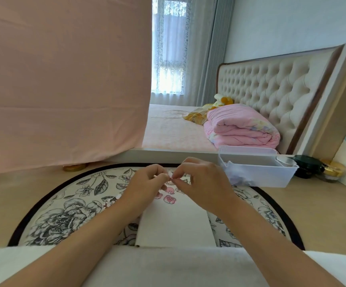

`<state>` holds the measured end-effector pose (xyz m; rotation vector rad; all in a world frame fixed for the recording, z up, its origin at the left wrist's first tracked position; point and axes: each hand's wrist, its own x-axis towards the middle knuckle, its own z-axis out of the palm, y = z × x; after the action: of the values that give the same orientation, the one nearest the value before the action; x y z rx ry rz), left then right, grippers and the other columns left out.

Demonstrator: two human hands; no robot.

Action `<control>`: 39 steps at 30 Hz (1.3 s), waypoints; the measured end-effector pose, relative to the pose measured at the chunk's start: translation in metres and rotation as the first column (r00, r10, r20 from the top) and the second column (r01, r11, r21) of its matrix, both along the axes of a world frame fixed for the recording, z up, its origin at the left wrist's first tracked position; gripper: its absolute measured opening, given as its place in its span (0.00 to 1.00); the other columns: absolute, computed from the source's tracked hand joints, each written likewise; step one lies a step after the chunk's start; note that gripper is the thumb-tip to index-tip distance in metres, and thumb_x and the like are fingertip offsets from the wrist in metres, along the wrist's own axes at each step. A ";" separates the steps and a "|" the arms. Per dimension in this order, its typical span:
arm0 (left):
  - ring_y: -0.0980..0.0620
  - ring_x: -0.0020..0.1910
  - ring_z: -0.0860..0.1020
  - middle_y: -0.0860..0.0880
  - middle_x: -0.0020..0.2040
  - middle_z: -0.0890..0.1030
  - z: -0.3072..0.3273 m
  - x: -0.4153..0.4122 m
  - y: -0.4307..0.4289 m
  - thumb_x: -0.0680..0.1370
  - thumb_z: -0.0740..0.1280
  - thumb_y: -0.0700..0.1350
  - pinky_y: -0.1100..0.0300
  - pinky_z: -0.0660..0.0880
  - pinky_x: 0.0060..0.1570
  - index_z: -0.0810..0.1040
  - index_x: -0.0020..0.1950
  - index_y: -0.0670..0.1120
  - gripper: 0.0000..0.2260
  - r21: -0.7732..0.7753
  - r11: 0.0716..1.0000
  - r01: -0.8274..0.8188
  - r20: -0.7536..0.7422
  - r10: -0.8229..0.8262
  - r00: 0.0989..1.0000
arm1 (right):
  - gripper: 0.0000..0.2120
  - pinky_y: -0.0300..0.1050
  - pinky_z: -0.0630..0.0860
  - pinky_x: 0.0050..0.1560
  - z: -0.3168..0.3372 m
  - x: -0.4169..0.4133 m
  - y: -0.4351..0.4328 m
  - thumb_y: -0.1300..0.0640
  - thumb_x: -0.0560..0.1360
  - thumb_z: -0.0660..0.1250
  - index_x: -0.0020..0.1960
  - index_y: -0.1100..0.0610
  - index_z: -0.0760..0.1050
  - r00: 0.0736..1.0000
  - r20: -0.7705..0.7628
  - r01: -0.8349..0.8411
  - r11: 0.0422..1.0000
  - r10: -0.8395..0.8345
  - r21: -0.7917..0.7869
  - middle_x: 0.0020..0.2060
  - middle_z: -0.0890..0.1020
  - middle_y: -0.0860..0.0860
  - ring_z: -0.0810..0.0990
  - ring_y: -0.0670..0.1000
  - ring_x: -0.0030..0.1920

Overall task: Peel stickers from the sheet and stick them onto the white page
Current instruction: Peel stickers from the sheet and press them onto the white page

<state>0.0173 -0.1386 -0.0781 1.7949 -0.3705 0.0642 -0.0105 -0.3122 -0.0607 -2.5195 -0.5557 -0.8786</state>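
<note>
— What is held by the left grip (147, 180)?

— A small pale piece (171, 175) is pinched at its fingertips. The same piece is pinched from the other side by the right grip (201, 183), with the fingers curled. Whether it is a sticker or a bit of backing cannot be told.

— Where is the white page (174, 222) found?

— It is laid on a round floral mat (64, 214), under both grips. Several pink stickers (169, 198) are seen stuck at its far end, just below the fingertips.

— And what is placed around it?

— The mat is set on a wooden table (323, 214). A clear plastic box (271, 175) is stood by the mat's far right rim, with a dark jar (306, 166) just beside it. A pink cloth (64, 79) is hung at the left.
</note>
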 end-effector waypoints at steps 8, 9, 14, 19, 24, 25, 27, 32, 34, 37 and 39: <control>0.50 0.41 0.83 0.49 0.48 0.85 -0.001 -0.004 0.005 0.74 0.62 0.56 0.55 0.75 0.40 0.81 0.53 0.46 0.17 -0.125 0.985 0.117 -0.012 -0.120 0.993 | 0.04 0.37 0.72 0.33 0.003 -0.001 0.011 0.54 0.73 0.77 0.40 0.47 0.84 0.938 -0.302 0.053 0.787 0.172 0.615 0.34 0.84 0.43 0.75 0.42 0.29; 0.50 0.41 0.83 0.49 0.47 0.85 -0.001 -0.005 0.005 0.75 0.62 0.56 0.55 0.75 0.40 0.81 0.53 0.46 0.17 -0.126 0.985 0.119 -0.009 -0.121 0.993 | 0.03 0.38 0.72 0.31 0.003 -0.001 0.011 0.54 0.73 0.77 0.41 0.50 0.84 0.917 -0.345 0.091 0.736 0.201 0.670 0.32 0.83 0.44 0.75 0.43 0.28; 0.55 0.36 0.81 0.50 0.40 0.85 -0.004 -0.003 0.002 0.80 0.68 0.43 0.58 0.75 0.38 0.80 0.44 0.47 0.05 -0.034 0.999 0.040 0.032 -0.038 0.999 | 0.09 0.41 0.67 0.29 -0.001 -0.001 0.005 0.52 0.73 0.76 0.49 0.57 0.86 0.765 -0.493 0.240 0.527 0.414 0.815 0.37 0.82 0.50 0.74 0.48 0.30; 0.55 0.33 0.78 0.54 0.35 0.83 -0.004 0.001 0.003 0.78 0.68 0.43 0.55 0.77 0.39 0.79 0.40 0.51 0.07 0.064 0.997 -0.043 0.084 0.038 0.996 | 0.06 0.39 0.68 0.28 -0.002 0.000 0.004 0.53 0.75 0.74 0.49 0.55 0.86 0.769 -0.524 0.263 0.566 0.366 0.781 0.39 0.84 0.49 0.75 0.47 0.30; 0.59 0.32 0.75 0.67 0.33 0.77 -0.004 -0.003 0.005 0.77 0.67 0.50 0.58 0.70 0.34 0.76 0.40 0.55 0.06 0.406 0.895 -0.183 0.288 0.065 0.956 | 0.05 0.34 0.72 0.32 0.000 0.004 -0.001 0.50 0.74 0.75 0.50 0.44 0.83 0.900 -0.435 0.199 0.851 0.037 0.486 0.38 0.85 0.43 0.77 0.39 0.26; 0.59 0.32 0.74 0.67 0.33 0.77 -0.003 -0.004 0.005 0.77 0.66 0.51 0.60 0.68 0.33 0.76 0.41 0.55 0.05 0.449 0.870 -0.202 0.312 0.059 0.948 | 0.07 0.33 0.72 0.33 0.001 0.004 -0.003 0.48 0.74 0.75 0.51 0.43 0.82 0.912 -0.410 0.187 0.877 0.012 0.442 0.38 0.85 0.42 0.76 0.39 0.27; 0.60 0.34 0.74 0.63 0.33 0.77 -0.004 -0.006 0.005 0.77 0.66 0.52 0.60 0.65 0.33 0.76 0.42 0.55 0.05 0.502 0.835 -0.225 0.355 0.038 0.934 | 0.07 0.32 0.71 0.35 0.002 0.005 -0.006 0.47 0.72 0.76 0.50 0.44 0.83 0.923 -0.384 0.144 0.906 0.022 0.397 0.40 0.85 0.41 0.76 0.37 0.29; 0.58 0.34 0.75 0.62 0.32 0.76 -0.003 -0.009 0.005 0.77 0.66 0.53 0.61 0.65 0.32 0.76 0.42 0.54 0.05 0.524 0.818 -0.238 0.422 -0.006 0.907 | 0.05 0.44 0.78 0.40 -0.001 0.009 -0.010 0.45 0.70 0.78 0.41 0.44 0.84 0.926 -0.377 0.097 0.973 -0.012 0.207 0.39 0.83 0.38 0.78 0.39 0.34; 0.60 0.33 0.74 0.61 0.32 0.76 -0.003 -0.010 0.005 0.77 0.66 0.53 0.62 0.64 0.32 0.76 0.42 0.54 0.05 0.532 0.809 -0.251 0.416 0.008 0.909 | 0.05 0.43 0.76 0.39 -0.004 0.010 -0.009 0.45 0.71 0.77 0.40 0.45 0.83 0.926 -0.377 0.097 0.972 -0.010 0.213 0.36 0.83 0.38 0.77 0.39 0.33; 0.63 0.34 0.76 0.63 0.35 0.79 -0.002 -0.006 0.006 0.76 0.66 0.53 0.63 0.68 0.34 0.78 0.42 0.57 0.04 0.494 0.843 -0.213 0.335 0.042 0.941 | 0.06 0.34 0.70 0.36 -0.002 0.008 -0.008 0.48 0.72 0.77 0.38 0.47 0.84 0.922 -0.388 0.117 0.959 -0.007 0.260 0.31 0.82 0.37 0.76 0.37 0.30; 0.63 0.33 0.77 0.64 0.38 0.82 0.000 -0.003 0.005 0.76 0.66 0.51 0.62 0.74 0.37 0.80 0.44 0.58 0.04 0.411 0.901 -0.138 0.235 0.042 0.971 | 0.05 0.31 0.69 0.31 0.001 0.007 -0.009 0.51 0.72 0.77 0.39 0.50 0.85 0.907 -0.420 0.137 0.919 0.034 0.371 0.27 0.81 0.40 0.75 0.38 0.26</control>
<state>0.0146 -0.1338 -0.0786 2.2480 -0.4872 0.2690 -0.0033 -0.3211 -0.0596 -2.2536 -0.1484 -0.3858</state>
